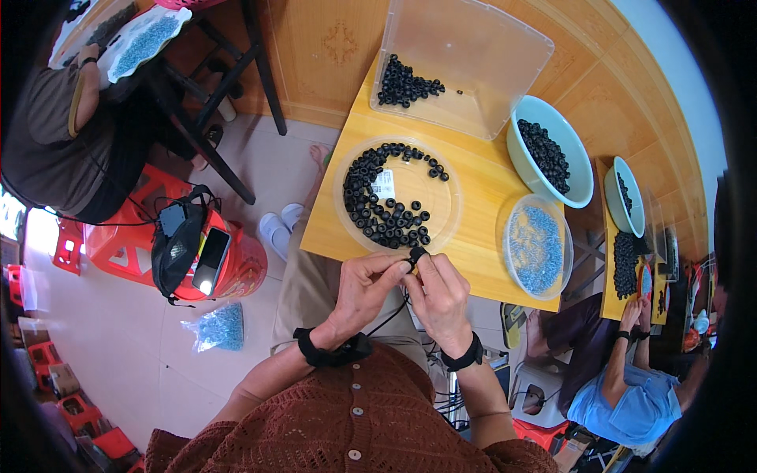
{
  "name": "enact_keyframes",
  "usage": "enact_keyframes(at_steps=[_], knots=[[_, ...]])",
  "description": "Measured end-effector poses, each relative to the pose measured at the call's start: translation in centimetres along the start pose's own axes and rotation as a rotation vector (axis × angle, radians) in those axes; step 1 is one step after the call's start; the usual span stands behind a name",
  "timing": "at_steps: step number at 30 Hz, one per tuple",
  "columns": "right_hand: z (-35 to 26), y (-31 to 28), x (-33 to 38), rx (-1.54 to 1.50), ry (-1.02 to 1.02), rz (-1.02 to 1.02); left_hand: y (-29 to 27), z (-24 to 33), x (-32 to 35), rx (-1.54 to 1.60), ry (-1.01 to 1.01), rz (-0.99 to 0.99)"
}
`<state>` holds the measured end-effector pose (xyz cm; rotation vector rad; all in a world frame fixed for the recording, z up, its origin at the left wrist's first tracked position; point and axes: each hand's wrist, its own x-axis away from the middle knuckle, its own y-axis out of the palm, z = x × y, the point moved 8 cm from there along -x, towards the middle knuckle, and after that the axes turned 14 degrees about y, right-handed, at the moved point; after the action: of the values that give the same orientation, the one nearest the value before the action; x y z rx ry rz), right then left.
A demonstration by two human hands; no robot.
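We find the left hand [364, 290] and right hand [441, 298], both pinched, holding a small black piece [415, 255] at the near edge of the tabletop [482, 225]; beyond, black beads [364, 175] lie on a round tray [438, 206]. We judge fingertip work on the piece underway, the next move needing steady grip.

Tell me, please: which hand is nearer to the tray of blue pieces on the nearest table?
Right. The right hand is to the left of the tray; the left hand is farther left, beyond the right one.
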<state>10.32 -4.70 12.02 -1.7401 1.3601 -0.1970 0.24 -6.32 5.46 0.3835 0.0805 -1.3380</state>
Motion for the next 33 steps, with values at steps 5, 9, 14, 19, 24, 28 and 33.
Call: enact_keyframes(at_steps=[5, 9, 14, 19, 24, 28, 33], knots=[[1.0, 0.4, 0.3, -0.081, 0.031, -0.006, -0.1, 0.3, -0.2, -0.071, 0.048, -0.035], [1.4, 0.8, -0.5, -0.174, 0.055, -0.19, 0.1, -1.0, 0.6, 0.018, -0.126, -0.127], [0.4, 0.5, -0.2, -0.086, -0.05, -0.155, 0.2, -2.0, 1.1, 0.155, -0.17, -0.029], [0.1, -0.1, -0.1, -0.081, -0.064, -0.011, 0.6, -0.9, 0.4, 0.128, -0.155, -0.07], [2.5, -0.4, -1.0, -0.239, 0.163, -0.041, 0.7, -1.2, 0.1, 0.271, -0.241, -0.047], [5.1, -1.0, -1.0, -0.322, 0.266, -0.04, -0.8, -2.4, 1.0, 0.195, -0.345, -0.032], [7.6, -2.5, -1.6, -0.397, 0.427, -0.033, -2.5, -4.4, 2.8, 0.136, -0.413, -0.06]])
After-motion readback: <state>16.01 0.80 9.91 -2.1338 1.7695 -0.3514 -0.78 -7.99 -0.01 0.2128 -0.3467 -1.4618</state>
